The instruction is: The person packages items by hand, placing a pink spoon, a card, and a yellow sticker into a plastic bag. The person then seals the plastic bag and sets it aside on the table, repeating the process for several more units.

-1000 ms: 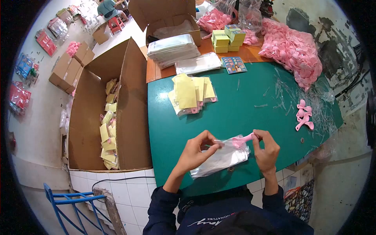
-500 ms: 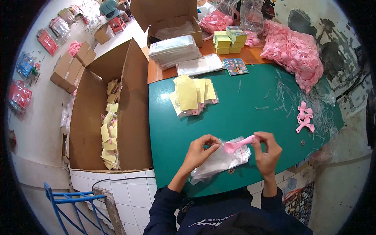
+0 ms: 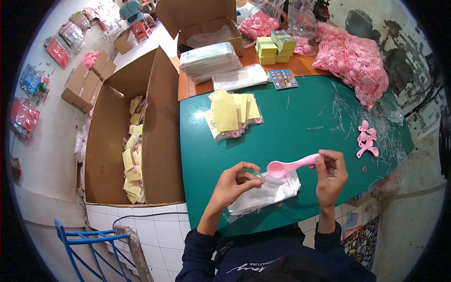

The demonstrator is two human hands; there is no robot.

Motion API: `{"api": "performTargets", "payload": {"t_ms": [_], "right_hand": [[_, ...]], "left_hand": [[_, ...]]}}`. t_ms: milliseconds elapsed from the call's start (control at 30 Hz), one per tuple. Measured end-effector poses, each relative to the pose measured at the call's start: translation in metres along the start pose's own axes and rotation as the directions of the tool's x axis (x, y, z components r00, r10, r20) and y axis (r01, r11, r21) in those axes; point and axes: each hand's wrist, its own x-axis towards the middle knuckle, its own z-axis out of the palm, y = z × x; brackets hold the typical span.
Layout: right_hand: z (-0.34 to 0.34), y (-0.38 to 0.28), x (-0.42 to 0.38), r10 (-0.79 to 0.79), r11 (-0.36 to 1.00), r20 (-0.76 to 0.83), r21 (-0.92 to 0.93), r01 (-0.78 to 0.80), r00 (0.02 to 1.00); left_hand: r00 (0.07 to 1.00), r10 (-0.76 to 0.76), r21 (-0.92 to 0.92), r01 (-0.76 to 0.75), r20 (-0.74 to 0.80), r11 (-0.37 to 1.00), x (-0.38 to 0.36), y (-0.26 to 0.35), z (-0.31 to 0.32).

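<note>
My right hand (image 3: 331,176) pinches a pink spoon (image 3: 293,164) by the handle end, its bowl pointing left. Close to that bowl, the thumb and fingers of my left hand (image 3: 237,183) curl around the edge of a thin clear plastic bag (image 3: 261,176). Under both hands lies a stack of clear plastic bags (image 3: 263,196) at the near edge of the green table (image 3: 206,169). Several loose pink spoons (image 3: 366,139) sit at the right. Packed bags with yellow cards (image 3: 226,113) are piled beyond my left hand.
A tall cardboard box (image 3: 162,131) left of the table contains more packed bags. At the back are stacked clear sleeves (image 3: 209,61), card bundles (image 3: 275,49) and a big bag of pink spoons (image 3: 350,61). Plastic strips (image 3: 340,113) litter the right side. A person (image 3: 131,11) sits far off.
The spoon has moved slightly right and up with my right hand, and its bowl now faces the camera more. My left hand has shifted a little left and down.
</note>
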Motion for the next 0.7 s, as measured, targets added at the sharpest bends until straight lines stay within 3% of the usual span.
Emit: {"api": "performTargets", "payload": {"t_ms": [200, 300, 500, 700], "right_hand": [[0.001, -0.017, 0.001, -0.001, 0.996, 0.152, -0.091, 0.015, 0.988], [0.003, -0.013, 0.003, -0.055, 0.996, 0.096, -0.066, 0.062, 0.994], [0.008, -0.019, 0.004, -0.057, 0.993, 0.180, -0.090, 0.074, 0.982], [0.005, -0.019, 0.009, -0.055, 0.982, 0.324, -0.156, 0.110, 0.944]], "left_hand": [[0.999, 0.047, 0.049, -0.047, -0.001, 0.998, 0.000, 0.001, 0.007], [0.998, 0.049, 0.079, -0.053, 0.045, 0.995, -0.001, -0.002, 0.004], [0.998, 0.038, 0.111, -0.042, 0.040, 0.993, -0.005, 0.007, 0.008], [0.982, 0.166, 0.159, -0.178, 0.089, 0.971, -0.002, 0.001, 0.012]]}}
